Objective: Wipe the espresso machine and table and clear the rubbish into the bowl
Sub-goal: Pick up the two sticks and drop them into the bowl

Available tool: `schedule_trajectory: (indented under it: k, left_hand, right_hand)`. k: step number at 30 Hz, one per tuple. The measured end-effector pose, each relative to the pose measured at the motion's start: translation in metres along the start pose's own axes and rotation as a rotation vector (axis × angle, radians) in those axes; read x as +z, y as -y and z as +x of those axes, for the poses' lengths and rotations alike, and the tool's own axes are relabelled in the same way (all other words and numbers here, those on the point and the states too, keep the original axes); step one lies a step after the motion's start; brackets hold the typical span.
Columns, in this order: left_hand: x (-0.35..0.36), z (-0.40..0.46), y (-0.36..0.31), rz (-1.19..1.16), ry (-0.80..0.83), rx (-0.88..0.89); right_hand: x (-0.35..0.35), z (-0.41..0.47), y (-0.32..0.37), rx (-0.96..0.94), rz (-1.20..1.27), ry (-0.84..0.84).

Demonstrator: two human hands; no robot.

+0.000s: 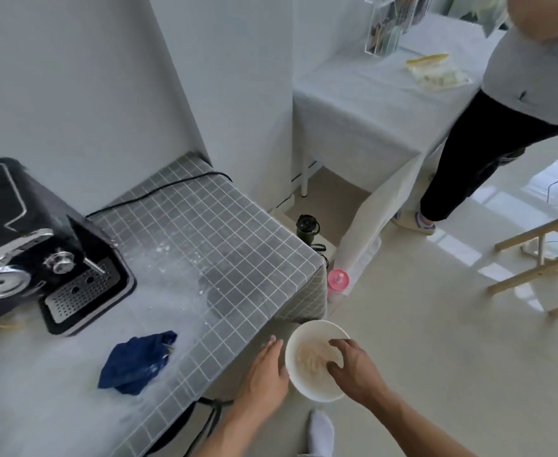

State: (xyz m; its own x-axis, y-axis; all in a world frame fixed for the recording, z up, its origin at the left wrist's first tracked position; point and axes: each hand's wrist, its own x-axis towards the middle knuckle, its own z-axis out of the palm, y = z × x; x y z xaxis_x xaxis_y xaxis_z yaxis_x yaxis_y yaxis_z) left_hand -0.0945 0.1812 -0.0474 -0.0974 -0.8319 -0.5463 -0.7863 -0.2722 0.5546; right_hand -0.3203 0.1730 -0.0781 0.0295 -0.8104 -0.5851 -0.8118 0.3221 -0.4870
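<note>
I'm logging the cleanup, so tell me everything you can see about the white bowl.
The bowl is round, white and smooth, with pale beige crumbs inside. It is held upright off the checked table's corner, above the floor. The left hand, fingers straight, touches its left rim; the right hand curls its fingers over the right rim.

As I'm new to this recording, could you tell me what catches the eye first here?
The white bowl of crumbs is held off the table's near edge, the left hand against its side and the right hand reaching in. White powder dusts the checked table, where a blue cloth lies crumpled beside the black espresso machine at left.
</note>
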Motion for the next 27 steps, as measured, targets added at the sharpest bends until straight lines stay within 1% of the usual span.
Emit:
schedule_trajectory:
  k: [5, 9, 16, 20, 24, 27]
  left_hand:
    - [-0.059, -0.05, 0.004, -0.033, -0.121, 0.003]
    - [-0.094, -0.085, 0.031, -0.067, -0.209, -0.019]
    - [-0.158, -0.136, 0.096, -0.144, -0.352, -0.085]
    - [-0.196, -0.157, 0.143, -0.15, -0.483, -0.137]
    - [-0.226, -0.181, 0.193, -0.133, -0.581, -0.186]
    - [-0.24, -0.198, 0.233, -0.152, -0.624, -0.23]
  right_hand:
    - [-0.012, -0.032, 0.057, -0.085, -0.014, -0.048]
    - [-0.004, -0.051, 0.106, -0.189, -0.062, -0.049]
    - [0.026, -0.054, 0.208, -0.363, -0.142, 0.117]
    - [0.048, -0.058, 0.278, -0.444, -0.179, 0.142]
    - [0.081, -0.066, 0.343, -0.547, -0.204, 0.187]
    - [0.113, -0.065, 0.39, -0.61, -0.238, 0.282]
